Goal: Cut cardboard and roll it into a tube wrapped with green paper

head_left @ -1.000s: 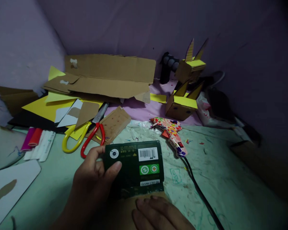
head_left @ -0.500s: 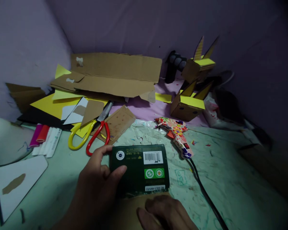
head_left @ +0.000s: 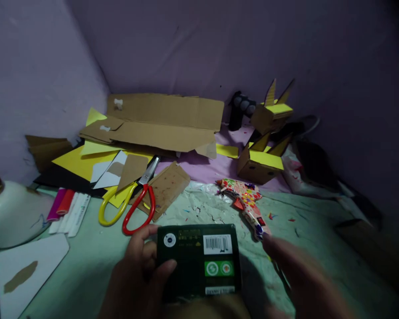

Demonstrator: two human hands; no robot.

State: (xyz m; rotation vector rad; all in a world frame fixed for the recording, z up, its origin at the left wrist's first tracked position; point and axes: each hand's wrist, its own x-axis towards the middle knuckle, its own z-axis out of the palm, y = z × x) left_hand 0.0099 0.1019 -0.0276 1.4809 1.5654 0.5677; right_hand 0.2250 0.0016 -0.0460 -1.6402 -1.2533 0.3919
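Note:
My left hand [head_left: 138, 274] grips a dark green printed box [head_left: 186, 270] by its left side, thumb on the face with the barcode and green labels. A brown cardboard part [head_left: 209, 308] shows at the box's lower edge, mostly cut off by the frame. Blurred by motion, my right hand [head_left: 306, 274] reaches in from the right with its fingers stretched out and nothing visible in them. Its fingertips overlap the handle end of a flower-patterned glue gun [head_left: 248, 199] lying on the table; whether they touch it I cannot tell. The cord runs partly behind that hand.
Scissors [head_left: 146, 177] with one yellow and one red handle lie on cardboard and paper scraps. Several markers [head_left: 69, 212] and a white cardboard piece [head_left: 29, 270] are at left. Folded cardboard [head_left: 166, 124] lies behind. Yellow-topped cardboard boxes with pointed ears [head_left: 261, 161] stand at back right.
My right hand has left the cardboard below the box and moved right to the glue gun's handle. My left hand still holds the box. The whole view has shifted, with things lower in frame.

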